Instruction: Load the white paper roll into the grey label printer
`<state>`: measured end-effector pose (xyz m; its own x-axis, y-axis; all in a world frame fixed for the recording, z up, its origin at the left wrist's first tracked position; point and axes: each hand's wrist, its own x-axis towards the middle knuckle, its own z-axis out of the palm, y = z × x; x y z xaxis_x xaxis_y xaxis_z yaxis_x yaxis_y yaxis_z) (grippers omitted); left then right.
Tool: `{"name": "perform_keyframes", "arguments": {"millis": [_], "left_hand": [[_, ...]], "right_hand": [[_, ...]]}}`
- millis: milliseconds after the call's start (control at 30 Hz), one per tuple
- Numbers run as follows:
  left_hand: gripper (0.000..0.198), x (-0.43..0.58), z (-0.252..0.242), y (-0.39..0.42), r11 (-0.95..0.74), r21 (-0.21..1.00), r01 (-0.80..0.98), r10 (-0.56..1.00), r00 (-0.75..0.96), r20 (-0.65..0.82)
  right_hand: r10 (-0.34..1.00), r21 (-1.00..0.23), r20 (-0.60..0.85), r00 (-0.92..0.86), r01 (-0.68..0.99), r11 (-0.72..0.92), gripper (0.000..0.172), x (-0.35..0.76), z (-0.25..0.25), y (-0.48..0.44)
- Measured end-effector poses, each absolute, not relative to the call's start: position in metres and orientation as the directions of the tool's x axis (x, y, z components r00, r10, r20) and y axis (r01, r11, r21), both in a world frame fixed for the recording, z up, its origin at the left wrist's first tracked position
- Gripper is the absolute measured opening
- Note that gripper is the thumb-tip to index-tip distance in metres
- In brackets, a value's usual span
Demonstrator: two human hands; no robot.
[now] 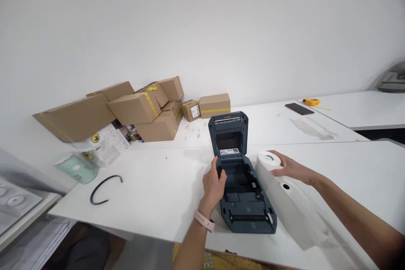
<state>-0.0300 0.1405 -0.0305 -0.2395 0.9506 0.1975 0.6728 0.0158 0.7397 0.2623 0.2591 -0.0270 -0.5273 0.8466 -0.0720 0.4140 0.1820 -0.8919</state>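
A dark blue label printer [236,199] lies on the white table with its lid [228,135] raised. Its inner compartment is in plain sight, with a black roller near the front. My left hand [214,181], with a pink watch band at the wrist, grips the printer's left edge by the hinge. To the right of the printer, my right hand [286,166] has its fingers around a white roll of labels [268,159]. Just below that hand is a white piece with a dark round hole [285,186]; whether it is a second roll I cannot tell.
Cardboard boxes [134,107] are piled at the back left, beside a plastic-wrapped pack [110,147] and a mint-green cylinder [77,168]. A black curved strip [101,187] lies front left. Far right are a dark phone-like slab [299,109] and a yellow tape measure [311,101].
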Motion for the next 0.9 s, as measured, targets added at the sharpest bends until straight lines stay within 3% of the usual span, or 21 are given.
{"name": "perform_keyframes", "arguments": {"millis": [133,233,400,733,900], "left_hand": [[0.051,-0.03,-0.032,0.142,0.039,0.717,0.696,0.958,-0.231,0.171],[0.052,-0.03,-0.033,0.143,0.045,0.705,0.708,0.962,-0.221,0.161],[0.054,-0.03,-0.032,0.141,0.058,0.695,0.717,0.964,-0.222,0.149],[0.053,-0.028,-0.033,0.139,0.064,0.823,0.564,0.959,-0.264,0.106],[0.055,-0.029,-0.039,0.142,0.065,0.872,0.485,0.959,-0.271,0.08]], "right_hand": [[0.802,-0.951,-0.015,-0.597,0.255,0.172,0.089,0.268,0.01,0.246],[0.657,-0.926,0.038,-0.753,0.221,0.307,0.081,0.243,0.04,0.236],[0.433,-0.802,-0.068,-0.899,0.307,0.512,0.064,0.178,0.055,0.229],[0.42,-0.613,-0.262,-0.869,0.486,0.624,0.066,0.15,0.051,0.236],[0.423,-0.493,-0.345,-0.838,0.545,0.678,0.09,0.137,0.036,0.245]]}}
